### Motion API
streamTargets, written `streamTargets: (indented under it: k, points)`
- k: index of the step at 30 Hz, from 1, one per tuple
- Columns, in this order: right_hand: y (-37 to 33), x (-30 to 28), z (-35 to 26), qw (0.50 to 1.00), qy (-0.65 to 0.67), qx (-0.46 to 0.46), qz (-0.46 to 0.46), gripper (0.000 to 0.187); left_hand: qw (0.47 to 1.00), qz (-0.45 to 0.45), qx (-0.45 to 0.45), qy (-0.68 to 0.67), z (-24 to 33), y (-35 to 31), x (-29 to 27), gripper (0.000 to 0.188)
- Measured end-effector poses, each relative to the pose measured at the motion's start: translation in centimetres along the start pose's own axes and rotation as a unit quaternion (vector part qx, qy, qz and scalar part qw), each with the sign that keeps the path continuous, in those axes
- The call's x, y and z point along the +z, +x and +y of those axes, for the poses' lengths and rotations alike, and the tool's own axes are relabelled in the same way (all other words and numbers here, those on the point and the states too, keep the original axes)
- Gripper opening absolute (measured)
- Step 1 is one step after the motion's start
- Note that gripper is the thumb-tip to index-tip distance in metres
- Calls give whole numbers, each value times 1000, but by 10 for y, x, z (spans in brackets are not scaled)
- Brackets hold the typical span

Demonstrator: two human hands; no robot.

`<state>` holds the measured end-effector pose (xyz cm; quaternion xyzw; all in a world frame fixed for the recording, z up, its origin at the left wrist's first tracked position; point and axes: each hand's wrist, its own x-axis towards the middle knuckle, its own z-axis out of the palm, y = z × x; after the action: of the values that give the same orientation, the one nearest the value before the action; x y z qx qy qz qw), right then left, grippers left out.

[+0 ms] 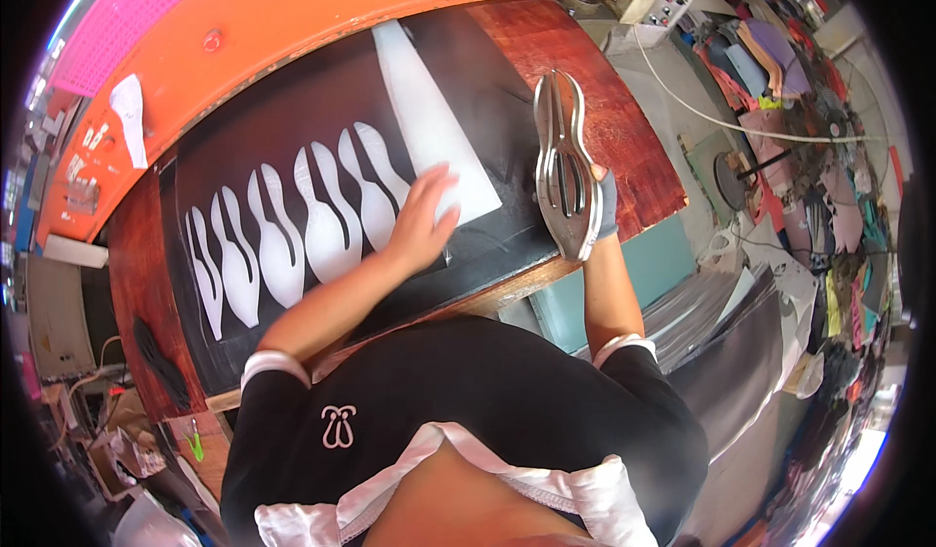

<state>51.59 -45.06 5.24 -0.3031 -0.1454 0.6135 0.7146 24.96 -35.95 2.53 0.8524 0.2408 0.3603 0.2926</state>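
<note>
My right hand [605, 206], in a grey glove, grips the edge of a steel cutting die [579, 157] with a long, waisted outline and inner blades. The die is held up, on end, over the right part of the work table. A black sheet [292, 89] lies on the table, with a row of pale curved shapes [280, 254] in it, forked at the far end. Beside them is a long pale tapering area [429, 108]. My bare left hand [424, 220] is over that area's near edge, fingers apart, holding nothing; whether it touches the sheet I cannot tell.
An orange machine beam [322, 11] with a red button spans the far side. Reddish wooden board [624, 128] shows at the table's right. Stacked dark sheets [721, 342] lie to the right, near a heap of coloured scraps [770, 59]. A pale hose [721, 123] crosses there.
</note>
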Motion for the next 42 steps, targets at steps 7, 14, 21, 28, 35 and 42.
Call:
streamTargets:
  k: [7, 14, 21, 28, 35, 42]
  points:
    - [-54, -16, -15, 995, 29, -77, 63, 71, 969, -10, -237, 64, -64, 175, 91, 63]
    - [-79, -30, -20, 985, 73, -120, 101, 70, 934, -58, -242, 256, -47, 173, 170, 65]
    - [-61, -42, -26, 988, 85, -120, 53, 70, 963, -49, -38, 262, -59, 207, 162, 52]
    - [-51, -43, -19, 976, 182, -105, 48, 69, 929, -220, -178, 240, -75, 201, 135, 71]
    - [-39, -58, -15, 968, 220, -124, 6, 78, 941, -253, -133, 180, 2, 108, 158, 73]
    - [-39, -71, -13, 971, 205, -121, 1, 75, 905, -250, 30, 344, 27, 98, 117, 58]
